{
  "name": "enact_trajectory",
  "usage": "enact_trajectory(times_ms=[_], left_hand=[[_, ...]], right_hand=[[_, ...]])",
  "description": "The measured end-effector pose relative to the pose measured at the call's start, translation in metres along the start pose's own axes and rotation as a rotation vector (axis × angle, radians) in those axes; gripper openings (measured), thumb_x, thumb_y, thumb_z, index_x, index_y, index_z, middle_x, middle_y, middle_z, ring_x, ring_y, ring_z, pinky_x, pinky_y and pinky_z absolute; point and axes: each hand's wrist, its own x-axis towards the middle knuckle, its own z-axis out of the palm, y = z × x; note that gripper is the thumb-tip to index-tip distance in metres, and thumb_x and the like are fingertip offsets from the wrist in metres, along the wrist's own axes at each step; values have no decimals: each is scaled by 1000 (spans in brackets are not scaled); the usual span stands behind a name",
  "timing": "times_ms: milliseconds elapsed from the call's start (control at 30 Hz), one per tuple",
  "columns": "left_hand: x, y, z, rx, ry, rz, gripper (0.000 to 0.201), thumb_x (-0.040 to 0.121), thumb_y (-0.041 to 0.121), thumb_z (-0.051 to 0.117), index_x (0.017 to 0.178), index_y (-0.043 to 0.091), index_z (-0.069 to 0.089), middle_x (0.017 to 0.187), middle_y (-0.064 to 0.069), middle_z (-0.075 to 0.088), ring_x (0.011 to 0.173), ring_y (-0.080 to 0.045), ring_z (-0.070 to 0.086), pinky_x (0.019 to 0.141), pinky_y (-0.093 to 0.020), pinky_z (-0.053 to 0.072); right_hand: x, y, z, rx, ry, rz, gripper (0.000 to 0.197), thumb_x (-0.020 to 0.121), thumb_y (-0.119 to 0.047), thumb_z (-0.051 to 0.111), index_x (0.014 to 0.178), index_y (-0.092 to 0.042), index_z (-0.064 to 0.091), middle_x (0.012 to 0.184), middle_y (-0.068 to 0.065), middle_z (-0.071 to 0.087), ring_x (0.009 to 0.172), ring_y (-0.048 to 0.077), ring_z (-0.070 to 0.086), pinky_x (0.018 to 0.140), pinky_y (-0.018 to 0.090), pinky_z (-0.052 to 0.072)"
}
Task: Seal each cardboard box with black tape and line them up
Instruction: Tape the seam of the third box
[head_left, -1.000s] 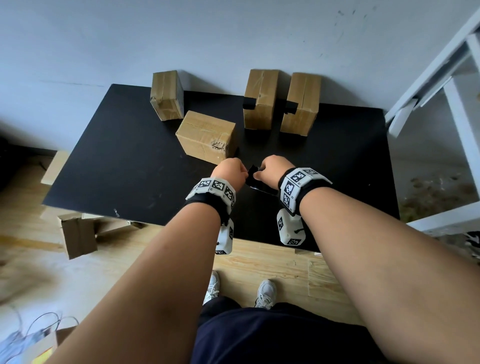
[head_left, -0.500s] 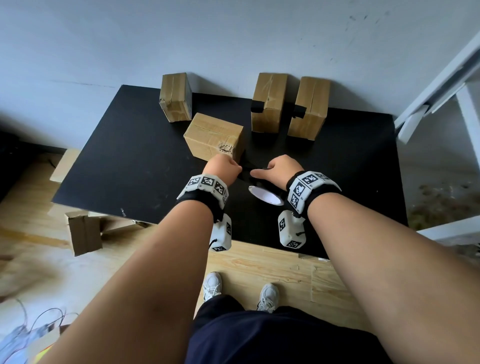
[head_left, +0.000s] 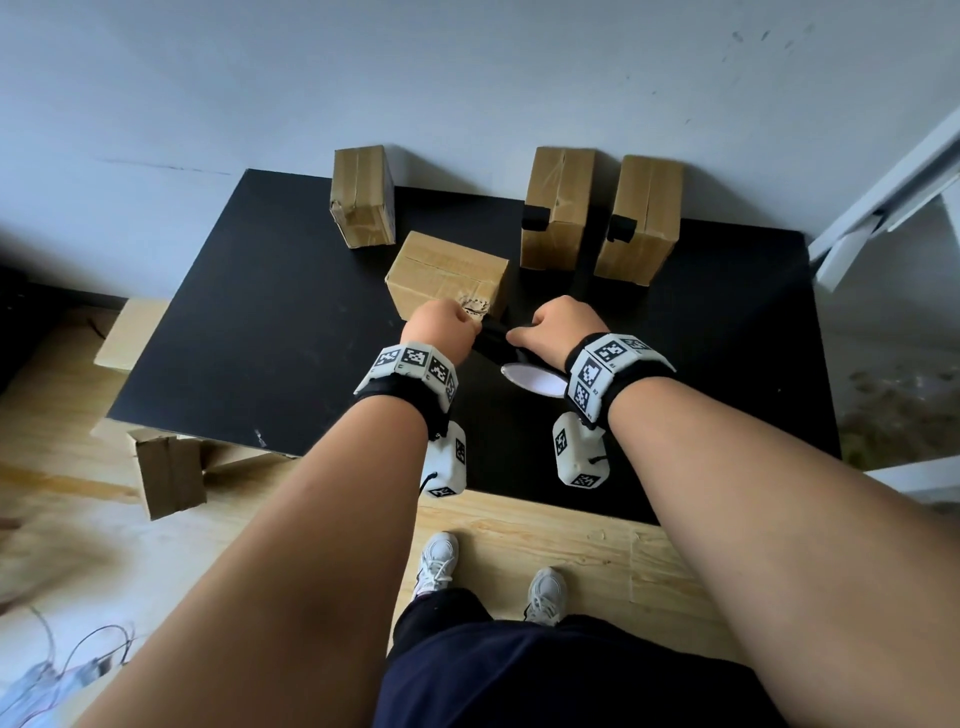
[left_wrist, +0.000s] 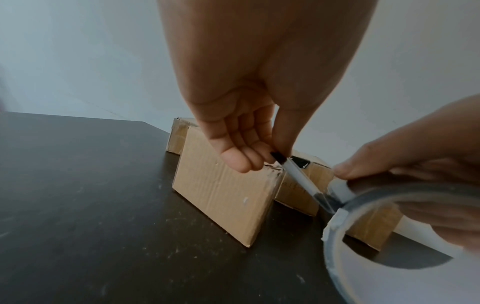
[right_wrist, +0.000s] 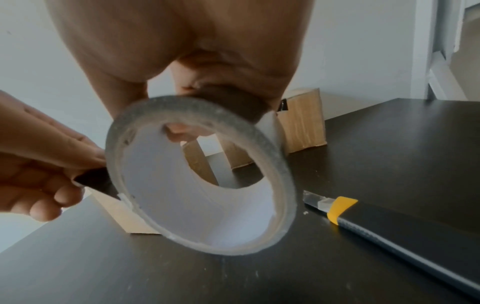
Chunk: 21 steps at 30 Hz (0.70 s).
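Observation:
My right hand (head_left: 558, 327) grips a roll of black tape (right_wrist: 200, 176) with a white core, held above the black table (head_left: 249, 338). My left hand (head_left: 447, 330) pinches the free tape end (left_wrist: 279, 157) between thumb and forefinger, and a short strip (left_wrist: 303, 181) runs from there to the roll (left_wrist: 389, 236). Just beyond the hands sits a plain cardboard box (head_left: 447, 273), seen close up as the box (left_wrist: 223, 195) in the left wrist view. Two boxes with black tape tabs (head_left: 558, 208) (head_left: 641, 218) stand at the far edge. Another plain box (head_left: 362, 195) stands at the far left.
A utility knife (right_wrist: 389, 224) with a yellow band lies on the table to the right of the roll. A wall runs close behind the boxes. A white frame (head_left: 883, 182) stands at the right. More cardboard (head_left: 169, 475) lies on the wooden floor to the left.
The left hand has drawn the tape end away from the roll, toward the near box. Both hands shifted slightly forward, and the roll's white core has turned into view.

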Motion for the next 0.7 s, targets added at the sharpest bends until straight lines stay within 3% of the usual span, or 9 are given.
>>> enact_trajectory(times_ms=[133, 400, 533, 700], left_hand=[[7, -5, -8, 10, 1, 20, 23, 96, 27, 51, 90, 8, 63, 83, -8, 60, 77, -22, 56, 68, -31, 43], [18, -19, -15, -5, -39, 25, 24, 95, 24, 52, 97, 3, 64, 86, -9, 60, 83, -24, 58, 72, -31, 45], [27, -24, -25, -59, -50, -33, 20, 90, 26, 57, 91, 8, 67, 81, -6, 65, 82, -24, 63, 69, -30, 48], [37, -25, -31, -44, -2, -56, 22, 83, 27, 59, 66, 13, 58, 63, -3, 56, 62, -21, 53, 55, -25, 41]], right_hand=[[10, -20, -3, -115, 48, 51, 33, 78, -44, 62, 74, -12, 60, 69, 3, 58, 64, 22, 59, 50, 25, 35], [19, -25, 4, -212, 30, 174, 43, 76, -53, 68, 86, -12, 59, 77, 4, 62, 72, 24, 62, 63, 29, 49], [25, -21, 5, -119, 16, 169, 49, 75, -61, 66, 77, -12, 61, 71, 3, 62, 64, 20, 60, 51, 26, 38], [30, -29, -4, -128, 71, 126, 51, 77, -62, 63, 67, -13, 58, 66, 2, 60, 63, 20, 60, 50, 26, 36]])
